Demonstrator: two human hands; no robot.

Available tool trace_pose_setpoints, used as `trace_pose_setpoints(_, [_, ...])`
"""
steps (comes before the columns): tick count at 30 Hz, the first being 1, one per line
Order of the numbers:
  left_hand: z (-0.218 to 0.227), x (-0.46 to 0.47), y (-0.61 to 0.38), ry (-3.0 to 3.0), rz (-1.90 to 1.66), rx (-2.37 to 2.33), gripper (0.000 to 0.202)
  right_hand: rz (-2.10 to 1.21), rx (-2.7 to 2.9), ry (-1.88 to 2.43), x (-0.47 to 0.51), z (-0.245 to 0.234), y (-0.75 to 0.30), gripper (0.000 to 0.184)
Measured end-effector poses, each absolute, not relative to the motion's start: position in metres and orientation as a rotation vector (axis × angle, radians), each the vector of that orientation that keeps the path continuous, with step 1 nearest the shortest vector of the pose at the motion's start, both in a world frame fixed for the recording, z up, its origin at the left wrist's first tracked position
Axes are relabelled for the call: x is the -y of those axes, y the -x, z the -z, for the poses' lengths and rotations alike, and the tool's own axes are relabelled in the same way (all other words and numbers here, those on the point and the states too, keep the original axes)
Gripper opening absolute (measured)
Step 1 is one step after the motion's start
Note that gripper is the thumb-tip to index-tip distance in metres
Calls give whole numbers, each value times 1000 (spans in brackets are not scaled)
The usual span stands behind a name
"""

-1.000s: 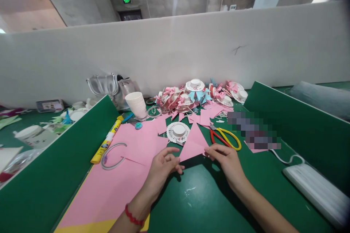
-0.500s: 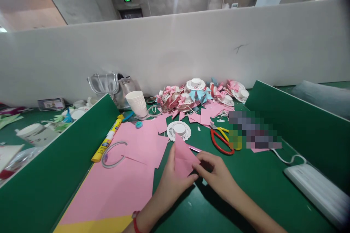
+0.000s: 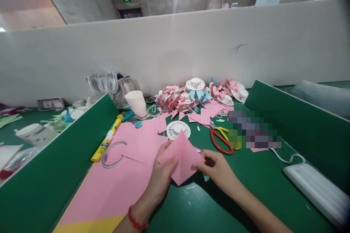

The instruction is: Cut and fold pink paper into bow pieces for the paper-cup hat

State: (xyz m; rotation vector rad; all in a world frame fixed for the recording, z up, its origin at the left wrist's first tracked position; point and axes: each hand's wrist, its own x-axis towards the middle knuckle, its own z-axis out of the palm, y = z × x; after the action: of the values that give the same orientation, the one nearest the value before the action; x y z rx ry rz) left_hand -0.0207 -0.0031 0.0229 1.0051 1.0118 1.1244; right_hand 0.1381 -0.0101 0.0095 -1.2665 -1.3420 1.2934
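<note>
A pink square of paper [image 3: 182,160] with creases is held up between both hands, one corner pointing away from me. My left hand [image 3: 164,167] grips its left side, thumb on top and fingers underneath. At the right corner, my right hand [image 3: 213,164] pinches the paper between thumb and fingers. Just beyond lies a small white paper hat [image 3: 179,130] with a slotted brim, its near edge partly covered by the square. A pair of scissors [image 3: 222,142] with red and yellow handles rests to the right of the hat.
Pink sheets [image 3: 109,193] and a yellow glue stick [image 3: 107,139] lie at left, with a grey ring [image 3: 105,156] on the sheets. Stacked paper cups [image 3: 136,103] and a pile of decorated hats [image 3: 175,98] stand behind. A mask stack [image 3: 317,189] is at right. Green dividers [image 3: 300,116] flank me.
The pink paper was folded into a triangle and is now opened out to a square. My left hand has moved left and turned, its thumb now on the paper.
</note>
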Motion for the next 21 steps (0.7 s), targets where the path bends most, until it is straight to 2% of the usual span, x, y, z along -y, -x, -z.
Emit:
trace_pose_setpoints(5, [-26, -12, 39, -1236, -1073, -1288, 23, -1291, 1132, 1231, 6, -6, -139, 28])
trace_pose_setpoints(9, [-34, -16, 44, -1357, -962, -1300, 14, -1268, 1177, 1246, 4, -5, -143, 25])
trace_pose_setpoints(14, [-37, -13, 43, -1341, -899, -1190, 18, -1276, 1373, 1292, 4, -6, -145, 18])
trace_pose_setpoints(21, [-30, -13, 45, -1245, -831, -1164, 19, -1327, 1330, 1221, 6, -11, -145, 19])
